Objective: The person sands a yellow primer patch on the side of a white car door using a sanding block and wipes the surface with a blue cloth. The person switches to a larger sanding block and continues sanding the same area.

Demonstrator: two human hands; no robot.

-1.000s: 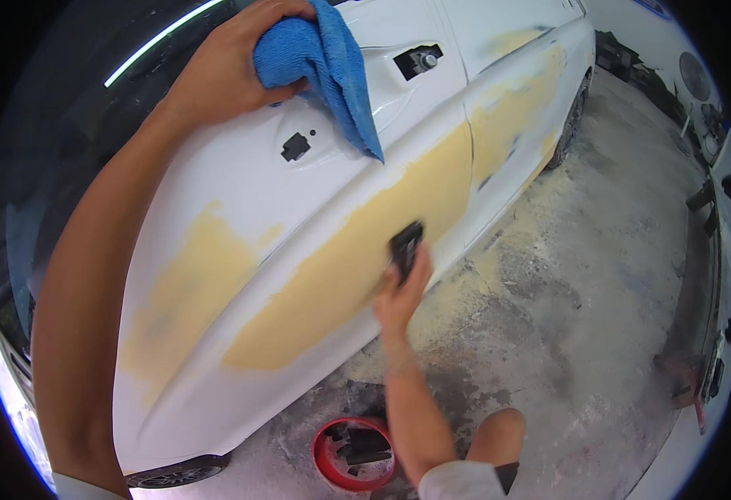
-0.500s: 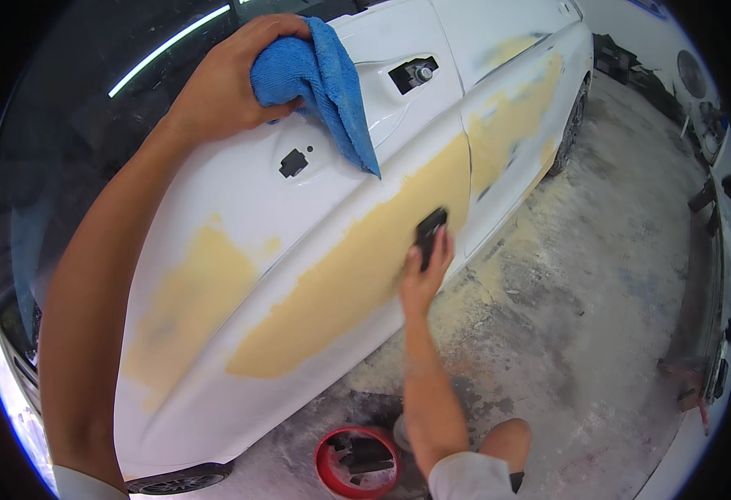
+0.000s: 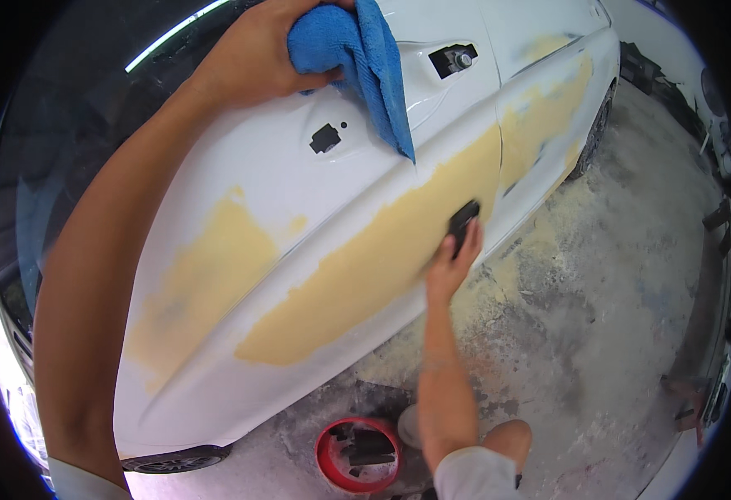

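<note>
Red bucket: it stands on the floor (image 3: 582,308) near your bare knee (image 3: 511,437), its red rim (image 3: 322,454) open upward around dark pieces (image 3: 371,443) and a pale wetness; that spot probably suits your right arm's reach.
Pale round thing: just beside the bucket (image 3: 409,427), partly behind your forearm; you can't tell its kind from here.
Right hand: your right hand (image 3: 453,262) grasps the black block, thumb on one side and fingers along the other, likely so its face can lie along the panel; blur hides the exact finger spread.
Black block: it is at the white car's (image 3: 215,400) side, over the yellow patch (image 3: 365,258), near the patch's lower edge and just short of the upright door seam (image 3: 499,125); the block (image 3: 464,227) looks to be against the surface.
Left hand: your left hand (image 3: 261,58) is curled around a bunched blue cloth (image 3: 382,83), high by the window's lower edge, perhaps bracing you; the cloth's loose corner hangs toward the door crease.
Handle openings: the nearer dark cutout (image 3: 326,139) lies below the cloth, the farther one (image 3: 453,60) beyond it, both uncovered.
Far wheel: it sits past the patch (image 3: 596,133), at the car's lower edge.
</note>
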